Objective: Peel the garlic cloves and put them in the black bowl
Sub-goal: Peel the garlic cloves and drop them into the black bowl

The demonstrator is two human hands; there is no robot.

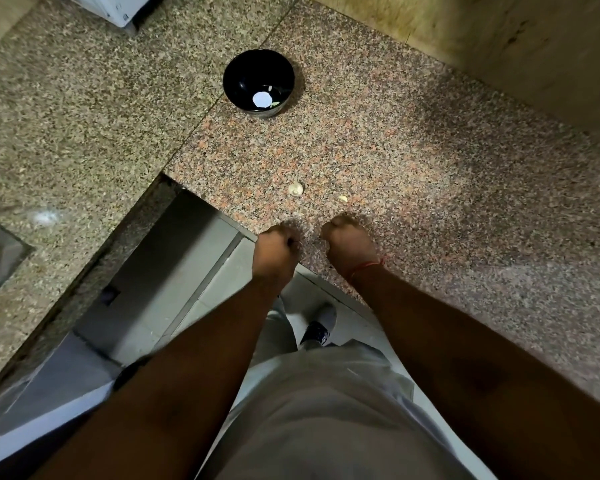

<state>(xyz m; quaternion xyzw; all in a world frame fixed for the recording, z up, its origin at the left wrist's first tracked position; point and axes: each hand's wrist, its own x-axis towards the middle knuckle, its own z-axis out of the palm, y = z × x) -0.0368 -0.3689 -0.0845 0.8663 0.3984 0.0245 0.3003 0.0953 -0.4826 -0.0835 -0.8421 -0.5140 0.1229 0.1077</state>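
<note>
Both fists, left hand [275,251] and right hand [347,241], curl closed, contents hidden; loose garlic cloves [295,189] could roll off the near granite counter [430,174] edge, far from the black bowl [258,84].

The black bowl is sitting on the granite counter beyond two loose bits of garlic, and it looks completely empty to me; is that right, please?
Not quite. The head view shows the black bowl on the granite counter beyond the two loose bits of garlic, but it is not empty: small pale pieces lie inside, beside a bright reflection.

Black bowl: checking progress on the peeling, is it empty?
No, the black bowl already holds a couple of pale garlic pieces near its bottom.
</note>
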